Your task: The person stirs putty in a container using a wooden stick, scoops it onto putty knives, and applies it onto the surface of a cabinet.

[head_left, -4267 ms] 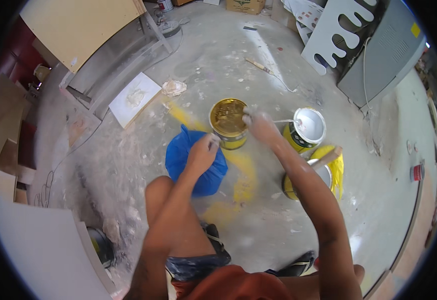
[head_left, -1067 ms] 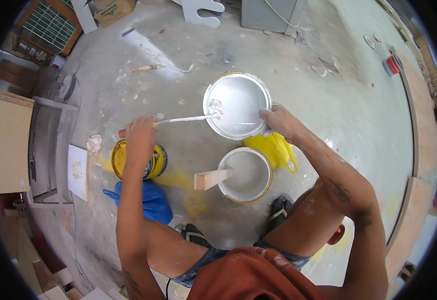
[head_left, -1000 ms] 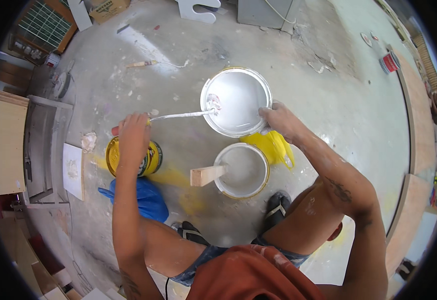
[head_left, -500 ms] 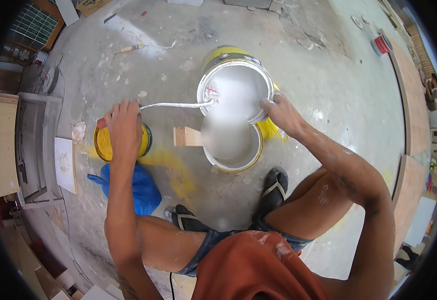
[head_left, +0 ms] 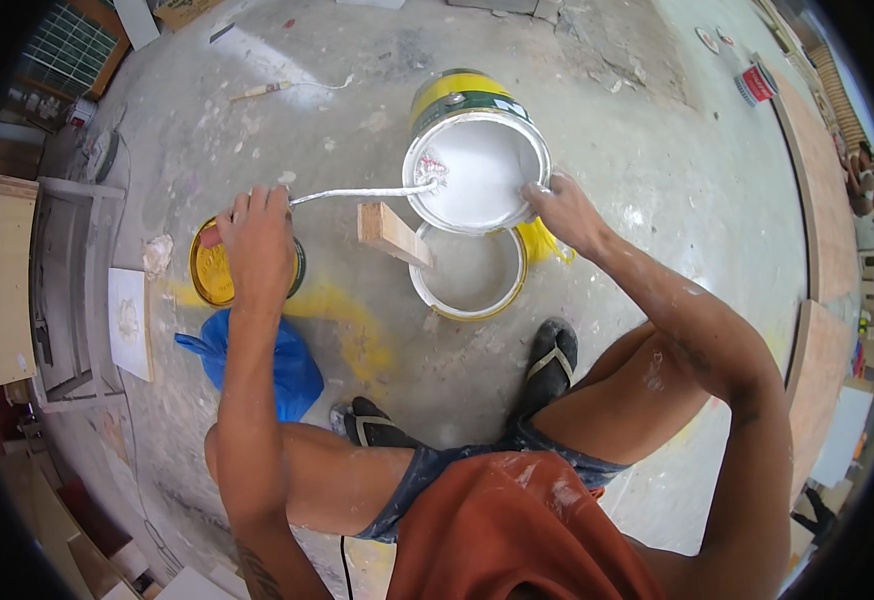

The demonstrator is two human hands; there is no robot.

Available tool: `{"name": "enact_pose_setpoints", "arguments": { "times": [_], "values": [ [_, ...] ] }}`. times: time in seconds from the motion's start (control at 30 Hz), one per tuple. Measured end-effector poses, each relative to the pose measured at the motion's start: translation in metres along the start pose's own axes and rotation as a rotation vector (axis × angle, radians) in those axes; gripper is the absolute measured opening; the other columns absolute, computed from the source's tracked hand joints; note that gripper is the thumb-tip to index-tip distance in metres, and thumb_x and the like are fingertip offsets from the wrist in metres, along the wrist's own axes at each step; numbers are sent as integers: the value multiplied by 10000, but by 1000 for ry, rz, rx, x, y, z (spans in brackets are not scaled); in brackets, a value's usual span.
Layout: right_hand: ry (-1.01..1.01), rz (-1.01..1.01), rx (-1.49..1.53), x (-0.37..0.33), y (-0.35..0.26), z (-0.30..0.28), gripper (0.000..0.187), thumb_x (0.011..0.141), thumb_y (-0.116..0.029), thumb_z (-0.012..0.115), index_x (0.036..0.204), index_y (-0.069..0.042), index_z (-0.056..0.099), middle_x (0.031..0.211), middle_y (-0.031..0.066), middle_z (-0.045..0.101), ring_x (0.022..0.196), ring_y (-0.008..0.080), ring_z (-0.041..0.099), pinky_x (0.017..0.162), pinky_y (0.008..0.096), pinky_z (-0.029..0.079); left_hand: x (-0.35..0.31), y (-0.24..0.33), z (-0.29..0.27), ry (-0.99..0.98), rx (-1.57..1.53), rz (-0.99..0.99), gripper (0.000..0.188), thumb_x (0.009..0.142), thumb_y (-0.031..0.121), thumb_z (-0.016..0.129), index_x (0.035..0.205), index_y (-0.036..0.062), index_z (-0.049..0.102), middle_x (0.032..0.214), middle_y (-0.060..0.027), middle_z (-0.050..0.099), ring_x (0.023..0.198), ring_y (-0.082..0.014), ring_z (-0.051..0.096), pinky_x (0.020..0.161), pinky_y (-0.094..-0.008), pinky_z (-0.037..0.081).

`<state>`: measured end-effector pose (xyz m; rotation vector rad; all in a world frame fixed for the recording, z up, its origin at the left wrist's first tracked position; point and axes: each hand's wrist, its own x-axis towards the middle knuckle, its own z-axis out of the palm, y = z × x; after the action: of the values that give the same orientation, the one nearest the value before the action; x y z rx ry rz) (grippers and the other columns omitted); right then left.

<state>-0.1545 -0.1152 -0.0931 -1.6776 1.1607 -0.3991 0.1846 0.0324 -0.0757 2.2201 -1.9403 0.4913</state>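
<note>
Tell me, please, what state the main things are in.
Tilted can: open
Lower can: open, upright
Wooden stick: leaning in lower can
White rod: bent, reaching into tilted can
Blue bag: bunched up
Left hand: closed on red handle
Right hand: gripping tilted can's rim

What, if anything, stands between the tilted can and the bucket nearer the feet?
Nothing visible: the can overlaps the far rim of the bucket in view. The wooden stick slants out to the bucket's left.

Spotted grey floor [head_left: 357,150] is stretching out; grey frame [head_left: 85,190] standing left, gridded panel [head_left: 72,58] far left; boards [head_left: 822,200] lining right.
</note>
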Motion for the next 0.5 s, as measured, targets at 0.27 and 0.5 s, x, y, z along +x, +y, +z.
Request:
{"name": "enact_pose_setpoints", "arguments": {
  "times": [0.27, 0.5],
  "values": [
    [37, -23, -86, -2, 15, 2, 410, 923, -224, 503, 1148, 112, 565, 1001, 206, 659, 878, 257, 644, 829, 378, 509, -2, -1, -13, -76, -56, 1, 264, 813, 65, 649, 1074, 52, 615, 976, -97, 610, 965, -298, 567, 833, -426, 408],
    [46, -29, -113, -6, 13, 6, 436, 940, -242, 508, 1195, 108, 561, 1138, 251, 624, 1026, 295, 620, 937, 393, 468, -7, -2, -13, -81, -71, -8, 261, 805, 54, 653, 1064, 65, 620, 982, -84, 622, 961, -291, 572, 803, -428, 406]
  ]
}}
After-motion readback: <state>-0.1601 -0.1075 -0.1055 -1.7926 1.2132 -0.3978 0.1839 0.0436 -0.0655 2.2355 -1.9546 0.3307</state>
